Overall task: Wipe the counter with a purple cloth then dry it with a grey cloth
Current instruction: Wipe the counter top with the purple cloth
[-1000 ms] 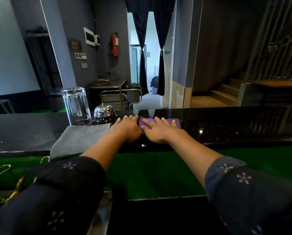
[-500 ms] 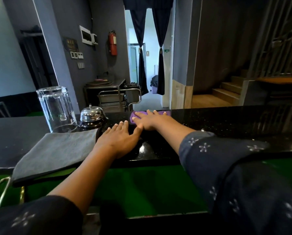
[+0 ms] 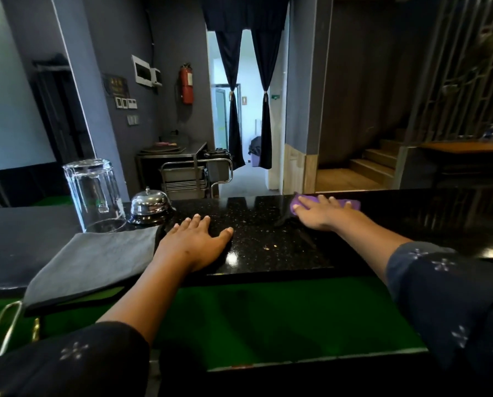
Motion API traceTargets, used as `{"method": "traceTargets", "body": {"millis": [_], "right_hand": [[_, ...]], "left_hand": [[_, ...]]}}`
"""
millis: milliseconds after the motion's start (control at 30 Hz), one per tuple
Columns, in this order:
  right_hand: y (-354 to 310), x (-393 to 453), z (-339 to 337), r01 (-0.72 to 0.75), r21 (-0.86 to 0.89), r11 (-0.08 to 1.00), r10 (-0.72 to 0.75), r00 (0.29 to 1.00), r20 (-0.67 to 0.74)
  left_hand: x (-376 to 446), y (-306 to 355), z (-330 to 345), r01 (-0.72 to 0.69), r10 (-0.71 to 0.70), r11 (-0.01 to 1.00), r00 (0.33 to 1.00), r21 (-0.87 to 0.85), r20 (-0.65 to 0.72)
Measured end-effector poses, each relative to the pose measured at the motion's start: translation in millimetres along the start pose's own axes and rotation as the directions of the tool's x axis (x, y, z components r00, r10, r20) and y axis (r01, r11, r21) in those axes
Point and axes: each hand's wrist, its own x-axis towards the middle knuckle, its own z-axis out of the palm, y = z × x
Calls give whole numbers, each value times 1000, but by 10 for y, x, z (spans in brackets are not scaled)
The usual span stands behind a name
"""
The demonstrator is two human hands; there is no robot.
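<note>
My right hand [image 3: 321,214] lies flat with straight fingers on the purple cloth [image 3: 351,203], pressing it onto the far edge of the black speckled counter [image 3: 268,239]. Most of the cloth is hidden under the hand. My left hand [image 3: 195,243] rests flat on the counter nearer to me, palm down. Just left of that hand, a folded grey cloth [image 3: 93,262] overhangs the counter's near edge, touching nothing but the counter. A few crumbs lie on the counter between my hands.
An upturned clear glass [image 3: 93,193] and a chrome service bell [image 3: 149,204] stand behind the grey cloth. A green surface [image 3: 268,319] runs below the counter's near edge. A brass rail [image 3: 1,328] shows at lower left. Beyond the counter are a steel trolley and stairs.
My right hand has slid the purple cloth to the right along the far edge of the counter. My left hand has stayed flat near the grey cloth.
</note>
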Motion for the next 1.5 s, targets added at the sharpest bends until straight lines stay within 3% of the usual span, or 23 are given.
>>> {"method": "traceTargets", "body": {"millis": [167, 267, 333, 400, 567, 700, 867, 1033, 1167, 1267, 1500], "right_hand": [[-288, -763, 166, 293, -24, 956, -292, 956, 16], [-47, -1143, 213, 414, -48, 909, -413, 910, 26], [337, -1169, 168, 391, -42, 919, -391, 920, 7], [750, -1067, 95, 257, -30, 966, -257, 966, -1], [1025, -676, -52, -12, 22, 1000, 13, 999, -33], [941, -617, -72, 0, 6, 1000, 0, 1000, -21], [1606, -740, -66, 229, -32, 973, -229, 973, 11], [2550, -270, -214, 27, -25, 999, -27, 1000, -4], [2419, 212, -321, -87, 10, 996, 87, 996, -1], [1999, 311, -292, -37, 9, 999, 37, 999, -9], [1519, -232, -82, 317, 3, 949, -316, 948, 36]], "left_hand": [[-74, 28, -39, 10, -10, 1000, 1000, -20, -7], [-203, 84, -79, 11, -13, 1000, 996, -15, -85], [-282, 144, -133, -32, 42, 998, 984, 60, -170], [-406, 268, -161, -85, 104, 991, 973, 103, -205], [-399, 901, -177, -176, 155, 978, 972, -112, -178], [-153, 1606, -34, -189, 171, 948, 981, -255, -92], [4, 2171, 334, -212, 205, 968, 977, -137, -66], [82, 2173, 473, -175, 175, 983, 985, -57, -5], [114, 2225, 479, -155, 155, 988, 988, -13, 16], [114, 2217, 458, -140, 141, 990, 990, -25, 20], [50, 2270, 400, -136, 132, 980, 990, -143, -40]]}}
